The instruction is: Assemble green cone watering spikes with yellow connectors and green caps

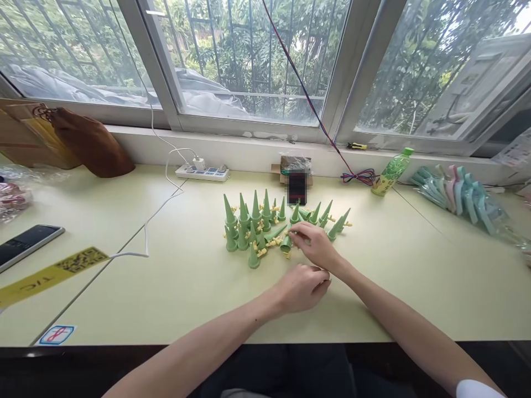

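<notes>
Several green cones (254,257) with small yellow pieces (261,252) among them are grouped on the pale table, most upright, some lying down. My right hand (314,243) reaches over the group's near right side, its fingers pinched beside a tipped green cone (286,243); what the fingertips hold, if anything, is too small to name. Nearer to me, my left hand (303,287) is closed just below my right wrist, and its fingers hide whatever it may hold.
On the table (166,293) are a phone (29,243) at left, a power strip (203,172) with white cable, a brown bag (89,143), a dark box (297,188), a green-capped bottle (392,172) and bagged teal items (460,193) at right. A yellow tag (50,276) lies left.
</notes>
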{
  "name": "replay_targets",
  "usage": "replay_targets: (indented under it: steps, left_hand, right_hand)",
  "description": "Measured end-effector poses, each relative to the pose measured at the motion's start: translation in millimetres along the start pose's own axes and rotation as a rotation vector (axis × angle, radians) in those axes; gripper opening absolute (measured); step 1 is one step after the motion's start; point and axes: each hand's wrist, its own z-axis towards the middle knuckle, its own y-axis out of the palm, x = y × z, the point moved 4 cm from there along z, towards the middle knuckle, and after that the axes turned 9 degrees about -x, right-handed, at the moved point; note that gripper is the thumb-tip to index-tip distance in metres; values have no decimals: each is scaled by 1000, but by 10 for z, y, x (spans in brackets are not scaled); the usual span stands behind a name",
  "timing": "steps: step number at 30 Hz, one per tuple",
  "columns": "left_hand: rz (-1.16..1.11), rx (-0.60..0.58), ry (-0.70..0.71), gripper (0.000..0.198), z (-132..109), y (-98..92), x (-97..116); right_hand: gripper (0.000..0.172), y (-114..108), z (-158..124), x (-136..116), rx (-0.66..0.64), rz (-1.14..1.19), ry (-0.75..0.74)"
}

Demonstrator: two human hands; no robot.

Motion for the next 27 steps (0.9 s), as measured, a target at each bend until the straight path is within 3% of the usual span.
replay_targets:
  steps: [3, 7, 9, 12, 17, 22, 27]
  left_hand:
    - [114, 63, -105, 28, -9, -78, -36]
    - [268, 150, -389, 30, -25, -306, -105]
    - [319, 134, -521, 30, -27, -398, -122]
    - [354, -6, -674, 34, -22, -421, -137]
    - [350, -158, -688, 33, -1, -352, -110]
    - [343, -177, -655, 30, 0, -341, -111]
    - [325, -148, -684, 30, -20, -386, -154]
  right_hand:
    - [21, -99, -29, 7, 140, 40, 32]
    - [27, -202, -86, -12, 276, -8, 70]
    - [28, -227, -118, -22, 322, -33, 80]
    - [28, -231, -156, -28, 366, -38, 69]
    - [26, -230, -181, -25, 429, -44, 58]
    - [22, -242, -181, -30, 463, -49, 25]
    - [22, -194, -179, -9, 414, -38, 59]
